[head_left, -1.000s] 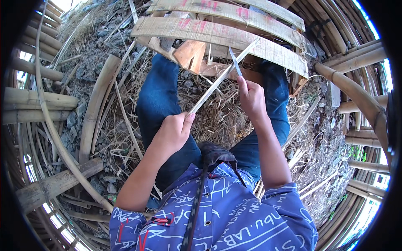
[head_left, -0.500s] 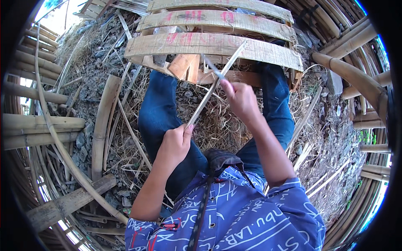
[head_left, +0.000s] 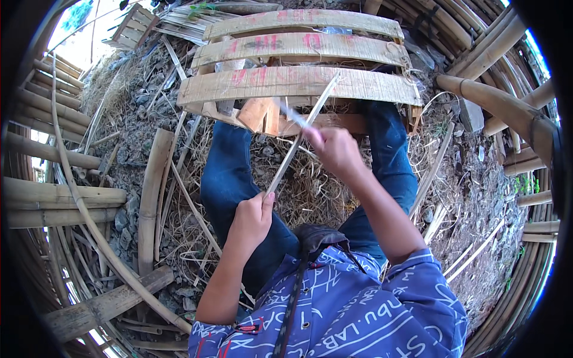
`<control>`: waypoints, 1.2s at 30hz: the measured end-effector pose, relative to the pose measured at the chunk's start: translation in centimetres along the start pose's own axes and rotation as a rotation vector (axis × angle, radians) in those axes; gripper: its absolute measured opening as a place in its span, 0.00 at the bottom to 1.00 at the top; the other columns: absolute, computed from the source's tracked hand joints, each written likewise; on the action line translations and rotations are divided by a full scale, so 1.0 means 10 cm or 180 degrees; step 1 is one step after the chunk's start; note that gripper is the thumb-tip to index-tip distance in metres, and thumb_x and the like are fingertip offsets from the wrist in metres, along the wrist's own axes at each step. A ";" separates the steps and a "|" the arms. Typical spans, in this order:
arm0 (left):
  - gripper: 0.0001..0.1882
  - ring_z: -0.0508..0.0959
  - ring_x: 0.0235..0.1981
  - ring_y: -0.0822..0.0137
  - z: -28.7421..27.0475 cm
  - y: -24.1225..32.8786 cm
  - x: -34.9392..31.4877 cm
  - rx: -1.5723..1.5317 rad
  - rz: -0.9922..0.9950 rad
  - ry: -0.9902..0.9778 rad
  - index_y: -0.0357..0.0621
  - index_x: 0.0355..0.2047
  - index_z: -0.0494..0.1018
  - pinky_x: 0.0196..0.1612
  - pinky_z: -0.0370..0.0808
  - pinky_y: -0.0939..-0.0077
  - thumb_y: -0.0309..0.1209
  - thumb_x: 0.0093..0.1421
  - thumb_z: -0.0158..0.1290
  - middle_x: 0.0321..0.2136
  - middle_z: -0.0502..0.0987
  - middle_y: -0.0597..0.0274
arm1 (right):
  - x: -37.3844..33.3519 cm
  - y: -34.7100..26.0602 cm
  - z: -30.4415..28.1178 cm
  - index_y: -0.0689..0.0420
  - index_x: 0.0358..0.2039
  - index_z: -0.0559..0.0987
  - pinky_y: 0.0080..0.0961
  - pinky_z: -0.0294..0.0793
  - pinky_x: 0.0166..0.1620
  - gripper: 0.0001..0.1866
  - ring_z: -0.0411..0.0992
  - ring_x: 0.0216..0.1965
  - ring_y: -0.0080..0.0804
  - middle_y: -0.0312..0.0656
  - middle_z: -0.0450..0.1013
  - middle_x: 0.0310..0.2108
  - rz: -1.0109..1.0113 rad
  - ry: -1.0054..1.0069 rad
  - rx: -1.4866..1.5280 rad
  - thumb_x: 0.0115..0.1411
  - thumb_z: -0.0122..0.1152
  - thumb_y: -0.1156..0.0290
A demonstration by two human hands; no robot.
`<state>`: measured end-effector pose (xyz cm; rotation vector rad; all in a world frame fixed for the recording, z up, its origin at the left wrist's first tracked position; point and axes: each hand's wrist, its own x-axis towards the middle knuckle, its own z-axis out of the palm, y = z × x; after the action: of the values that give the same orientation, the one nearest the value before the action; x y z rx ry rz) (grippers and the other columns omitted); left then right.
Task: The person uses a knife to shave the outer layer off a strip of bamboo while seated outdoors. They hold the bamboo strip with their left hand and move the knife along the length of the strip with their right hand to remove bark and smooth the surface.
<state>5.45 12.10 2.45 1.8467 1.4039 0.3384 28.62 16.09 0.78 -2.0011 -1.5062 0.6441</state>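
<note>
A long, narrow bamboo strip [head_left: 287,160] slants up and to the right between my knees. Its lower end is in my left hand [head_left: 250,219], closed with the thumb along the strip. The upper end lies over the front slat of a wooden slatted crate [head_left: 382,83]. My right hand [head_left: 337,152] is closed on a knife [head_left: 293,116], whose handle is hidden in the fist. The blade, blurred, points up and left and crosses the strip in front of the crate. A notched orange-brown wood block [head_left: 258,114] sits at the crate's near edge.
Curly shavings [head_left: 316,194] cover the ground between my legs. To the left lie a thick bamboo piece [head_left: 154,197] and a long bent bamboo strip [head_left: 89,218]. Bamboo poles [head_left: 65,197] line both sides. A smaller wooden crate [head_left: 132,28] stands far left.
My right hand has shifted slightly left with the knife, and the blade lies at a flatter angle. The strip's upper end has moved a little left. The whole view has shifted slightly.
</note>
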 end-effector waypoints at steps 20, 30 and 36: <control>0.19 0.73 0.24 0.39 0.02 -0.01 0.02 -0.0006 0.0009 0.0029 0.33 0.29 0.70 0.27 0.68 0.55 0.38 0.69 0.42 0.18 0.71 0.39 | 0.52 0.34 -0.39 0.65 0.20 0.76 0.45 0.70 0.33 0.36 0.73 0.26 0.60 0.58 0.70 0.18 0.0324 0.0492 -0.0098 0.63 0.47 0.40; 0.19 0.75 0.26 0.37 -0.01 -0.04 -0.02 -0.0102 0.0003 0.0094 0.32 0.29 0.71 0.28 0.69 0.52 0.37 0.68 0.43 0.19 0.71 0.37 | 0.46 0.51 -0.52 0.62 0.24 0.80 0.47 0.72 0.36 0.35 0.75 0.32 0.58 0.58 0.74 0.22 0.0516 0.0534 -0.0526 0.64 0.43 0.40; 0.18 0.66 0.15 0.53 -0.01 -0.04 0.03 -0.0264 -0.0024 0.0062 0.31 0.29 0.70 0.24 0.65 0.63 0.35 0.69 0.43 0.14 0.67 0.45 | 0.20 0.43 -0.51 0.67 0.22 0.76 0.39 0.67 0.28 0.31 0.68 0.18 0.48 0.52 0.70 0.15 0.0419 0.0549 0.0434 0.66 0.48 0.48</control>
<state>5.24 12.42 2.18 1.7749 1.3891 0.4058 35.56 16.35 1.48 -2.0071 -1.2061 0.5935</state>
